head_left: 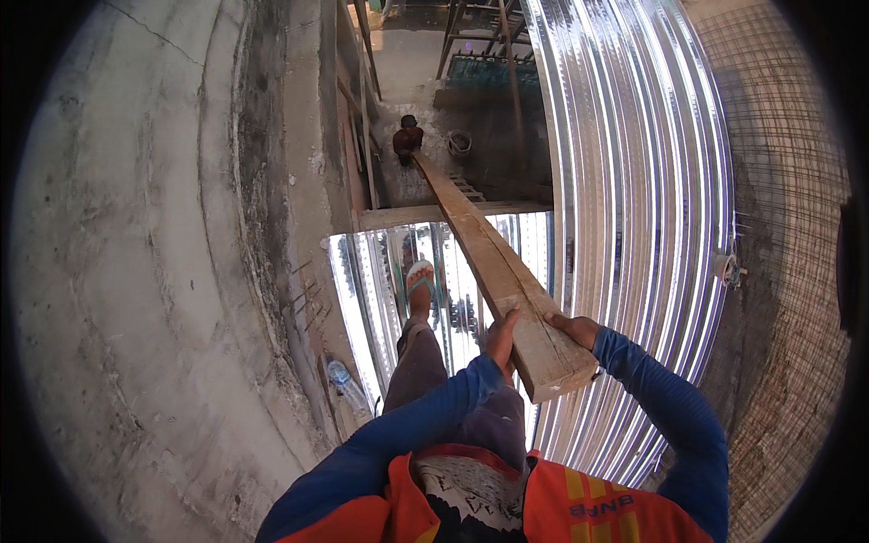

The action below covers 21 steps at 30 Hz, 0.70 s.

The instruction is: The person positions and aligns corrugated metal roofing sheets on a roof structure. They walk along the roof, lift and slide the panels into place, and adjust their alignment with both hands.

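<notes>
Item: one long timber plank (pixel 489 258), thick, brown, with a dark crack along its upper face. Location: aslant over shiny corrugated sheeting (pixel 362 290), near end before the wearer, far end by another person (pixel 408 138) below; contact there cannot be told.

Left hand (pixel 502 339): curled round the left edge near the close end, fingers mostly hidden. Right hand (pixel 577 329): clasping the right edge, thumb on top, fingers out of sight beneath.

Handling, as judged: heavy, stiff, rough rather than slippery, not fragile; splinters possible along the crack. Best hold: both long edges, palms opposed, support underneath.
</notes>
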### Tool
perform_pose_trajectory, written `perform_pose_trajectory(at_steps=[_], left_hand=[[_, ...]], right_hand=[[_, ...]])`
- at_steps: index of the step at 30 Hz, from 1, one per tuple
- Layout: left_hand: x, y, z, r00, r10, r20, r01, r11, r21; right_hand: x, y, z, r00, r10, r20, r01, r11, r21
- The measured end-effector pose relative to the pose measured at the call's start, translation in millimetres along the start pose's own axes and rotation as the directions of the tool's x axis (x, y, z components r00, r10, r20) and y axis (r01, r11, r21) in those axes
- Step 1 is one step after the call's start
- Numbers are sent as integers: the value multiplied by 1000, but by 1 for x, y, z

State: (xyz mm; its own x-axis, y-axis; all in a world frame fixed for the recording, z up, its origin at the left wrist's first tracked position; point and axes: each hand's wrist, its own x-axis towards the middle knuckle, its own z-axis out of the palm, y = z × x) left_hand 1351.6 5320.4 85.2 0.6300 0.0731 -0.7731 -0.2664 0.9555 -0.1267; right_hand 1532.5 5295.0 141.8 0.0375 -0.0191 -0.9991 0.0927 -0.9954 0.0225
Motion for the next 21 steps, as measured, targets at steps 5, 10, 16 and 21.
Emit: perform_pose_trajectory(at_steps=[5,10,16,21], left_hand=[[-24,19,-4,999,42,-16,-42,999,-13],[13,40,-50,986,142,-92,-147,988,-51],[66,91,-103,943,247,-223,-212,963,168],[101,162,-149,920,185,-345,-103,964,244]], right_hand=[[49,-48,17,996,-78,-40,72,990,-118],[66,-110,41,994,-111,-18,111,993,-30],[152,-133,59,983,-186,-14,186,981,55],[184,-119,66,951,-308,12,276,870,409]])
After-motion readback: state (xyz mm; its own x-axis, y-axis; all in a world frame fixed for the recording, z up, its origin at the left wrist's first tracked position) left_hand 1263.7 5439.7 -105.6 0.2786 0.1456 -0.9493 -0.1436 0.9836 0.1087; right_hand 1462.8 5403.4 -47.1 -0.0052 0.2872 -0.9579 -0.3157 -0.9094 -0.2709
